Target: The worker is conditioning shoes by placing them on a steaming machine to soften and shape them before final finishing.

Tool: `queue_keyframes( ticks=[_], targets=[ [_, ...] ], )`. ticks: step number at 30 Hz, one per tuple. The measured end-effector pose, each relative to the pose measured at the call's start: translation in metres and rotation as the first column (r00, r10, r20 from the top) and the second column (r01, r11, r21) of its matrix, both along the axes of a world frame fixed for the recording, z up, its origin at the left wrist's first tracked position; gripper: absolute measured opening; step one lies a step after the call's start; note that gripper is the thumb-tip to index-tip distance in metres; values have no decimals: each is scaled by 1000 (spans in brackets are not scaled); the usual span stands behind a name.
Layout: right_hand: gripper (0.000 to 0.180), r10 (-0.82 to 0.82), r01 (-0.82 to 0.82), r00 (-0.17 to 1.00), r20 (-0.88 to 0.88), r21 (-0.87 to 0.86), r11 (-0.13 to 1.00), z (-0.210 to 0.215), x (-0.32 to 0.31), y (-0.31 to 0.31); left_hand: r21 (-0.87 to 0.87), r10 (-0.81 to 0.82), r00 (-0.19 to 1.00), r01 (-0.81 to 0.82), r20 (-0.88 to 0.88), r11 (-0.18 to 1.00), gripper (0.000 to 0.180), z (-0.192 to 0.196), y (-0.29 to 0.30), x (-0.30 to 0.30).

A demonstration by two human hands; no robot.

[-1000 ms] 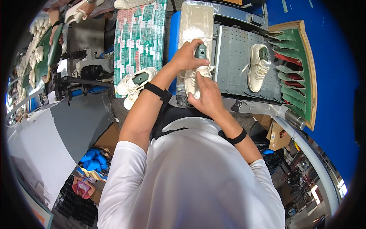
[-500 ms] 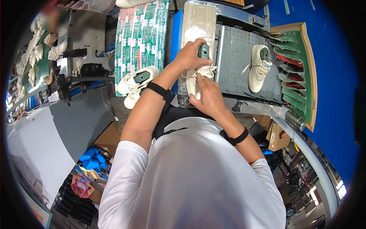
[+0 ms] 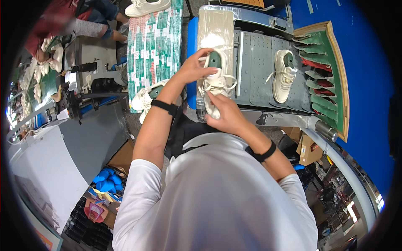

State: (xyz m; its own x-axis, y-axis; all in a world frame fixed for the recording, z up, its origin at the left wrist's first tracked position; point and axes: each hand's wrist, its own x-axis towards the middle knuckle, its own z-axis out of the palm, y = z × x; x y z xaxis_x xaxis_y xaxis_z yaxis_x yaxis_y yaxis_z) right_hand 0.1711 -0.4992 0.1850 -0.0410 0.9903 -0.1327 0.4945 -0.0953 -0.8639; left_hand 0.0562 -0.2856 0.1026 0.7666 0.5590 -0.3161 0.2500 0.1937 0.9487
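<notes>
A cream lace-up sneaker (image 3: pixel 217 86) with a green shoe last (image 3: pixel 214 62) in its opening lies over a beige, film-wrapped strip, toe toward me. My left hand (image 3: pixel 196 68) is closed round its heel and collar, thumb across the tongue side. My right hand (image 3: pixel 228 113) grips the toe end, fingers at the lower laces. The laces hang loose at the sides. A matching sneaker (image 3: pixel 283 76), also with a green last, stands on the grey slatted conveyor (image 3: pixel 256 67) to the right.
Left of me, more cream sneakers (image 3: pixel 144 98) sit on a board covered in green and white tape (image 3: pixel 153 50); another sneaker (image 3: pixel 147 6) is at its far end. A wooden frame with green and red flaps (image 3: pixel 322 79) borders the conveyor. People (image 3: pixel 63 25) are at upper left and lower left.
The held sneaker now shows more of its laces and opening, with both hands still on it. At upper left, another person's legs and red clothing have come into view.
</notes>
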Motion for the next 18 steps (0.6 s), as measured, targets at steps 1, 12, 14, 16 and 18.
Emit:
queue_keyframes(
  ticks=[1, 12, 14, 16, 18],
  targets=[
    [79, 4, -4, 1000, -5, 19, 1000, 6, -1, -8, 19, 4, 1000, -4, -5, 1000, 90, -8, 3, -18],
    [74, -391, 384, 921, -9, -158, 910, -43, 15, -55, -550, 543, 820, -542, -181, 636, 51, -27, -32, -38],
    [74, -401, 392, 916, -30, -160, 906, -43, 14, -59, -360, 509, 834, -551, -212, 753, 57, -20, 1, -35],
    [73, -437, 421, 899, -37, -205, 883, -42, 17, -63, 37, 390, 867, -399, -310, 916, 68, 6, 62, -29],
    [75, -484, 467, 875, -28, -221, 856, -46, 13, -72, 320, 343, 889, -244, -304, 915, 84, 22, 134, -27]
  ],
)
